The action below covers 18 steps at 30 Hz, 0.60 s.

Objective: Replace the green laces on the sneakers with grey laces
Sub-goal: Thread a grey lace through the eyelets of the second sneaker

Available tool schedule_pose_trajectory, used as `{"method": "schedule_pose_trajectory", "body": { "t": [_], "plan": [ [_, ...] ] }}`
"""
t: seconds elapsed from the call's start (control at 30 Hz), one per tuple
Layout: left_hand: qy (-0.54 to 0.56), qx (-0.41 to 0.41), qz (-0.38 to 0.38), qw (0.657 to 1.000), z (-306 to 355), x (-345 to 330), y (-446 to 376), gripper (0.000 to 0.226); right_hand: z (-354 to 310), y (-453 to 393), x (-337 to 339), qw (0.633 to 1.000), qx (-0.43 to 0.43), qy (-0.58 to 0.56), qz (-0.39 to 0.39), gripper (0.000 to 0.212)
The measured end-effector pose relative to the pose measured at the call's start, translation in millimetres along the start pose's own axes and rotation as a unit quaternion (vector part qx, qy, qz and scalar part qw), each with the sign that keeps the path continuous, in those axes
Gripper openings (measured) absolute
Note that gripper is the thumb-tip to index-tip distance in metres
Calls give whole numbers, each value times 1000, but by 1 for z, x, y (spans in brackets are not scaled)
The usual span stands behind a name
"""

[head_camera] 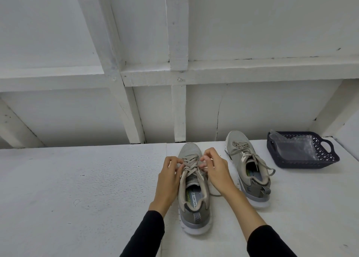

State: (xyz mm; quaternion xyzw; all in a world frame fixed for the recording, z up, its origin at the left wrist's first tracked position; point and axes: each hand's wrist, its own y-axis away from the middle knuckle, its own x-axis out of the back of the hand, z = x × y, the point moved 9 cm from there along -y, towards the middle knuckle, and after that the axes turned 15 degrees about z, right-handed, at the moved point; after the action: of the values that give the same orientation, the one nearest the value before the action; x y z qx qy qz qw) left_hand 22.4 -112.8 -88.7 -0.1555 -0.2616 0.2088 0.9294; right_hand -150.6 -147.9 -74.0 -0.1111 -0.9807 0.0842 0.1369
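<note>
Two grey sneakers stand on a white table, toes pointing away from me. The near sneaker [193, 196] sits between my hands and carries a grey lace [190, 164] crossed through its eyelets. My left hand [168, 181] pinches the lace on the shoe's left side. My right hand [215, 171] pinches it on the right side, and a lace end trails on the table beside that wrist. The second sneaker [247, 171] stands to the right, laced in grey with loose ends hanging over its collar. No green lace is visible.
A dark blue plastic basket [330, 160] holding a clear plastic bag stands at the table's right rear. A white panelled wall [155, 101] rises directly behind the table's far edge. The white table [77, 198] stretches out to the left of the shoes.
</note>
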Motion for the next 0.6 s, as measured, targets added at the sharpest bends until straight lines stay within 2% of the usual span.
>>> {"method": "schedule_pose_trajectory", "body": {
  "t": [0.1,0.2,0.4,0.6],
  "plan": [
    [28,29,9,999,-3,0,-1,6,7,-1,-8,995,-2,77,-65,21],
    [48,36,-3,998,0,0,-5,5,7,2,-12,992,8,87,-88,23],
    [1,20,-13,1000,-1,-2,-5,7,-3,4,-10,991,43,107,-68,22],
    [-28,7,31,999,7,0,2,11,-8,13,-8,993,59,94,-30,20]
  ]
}}
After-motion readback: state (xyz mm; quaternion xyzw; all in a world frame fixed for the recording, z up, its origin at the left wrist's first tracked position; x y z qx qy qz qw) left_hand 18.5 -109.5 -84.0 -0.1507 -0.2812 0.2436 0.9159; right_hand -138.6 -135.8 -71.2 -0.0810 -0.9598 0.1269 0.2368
